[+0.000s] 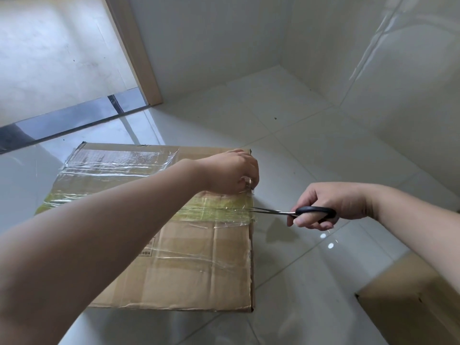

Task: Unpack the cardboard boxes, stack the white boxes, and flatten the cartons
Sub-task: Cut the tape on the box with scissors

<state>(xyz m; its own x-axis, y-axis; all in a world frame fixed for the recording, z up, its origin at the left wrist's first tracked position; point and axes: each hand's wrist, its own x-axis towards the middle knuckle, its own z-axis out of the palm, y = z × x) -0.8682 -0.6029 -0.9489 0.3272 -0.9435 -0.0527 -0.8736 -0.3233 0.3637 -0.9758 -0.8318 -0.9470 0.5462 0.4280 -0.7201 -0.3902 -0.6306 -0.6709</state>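
A large brown cardboard box [189, 265] lies closed on the white tiled floor, its top crossed by clear tape and a yellowish tape strip [219, 211] along the centre seam. My left hand [231, 171] reaches across the top and pinches a bit of clear tape at the box's right edge. My right hand [331, 205] grips black-handled scissors [298, 211]. Their blades point left and the tips meet the yellowish tape at the right edge of the box. No white boxes show.
A second cardboard box [408, 305] stands at the bottom right, close to my right forearm. White walls form a corner beyond the box. A wooden door frame [139, 51] and a glass panel [62, 58] stand at the far left.
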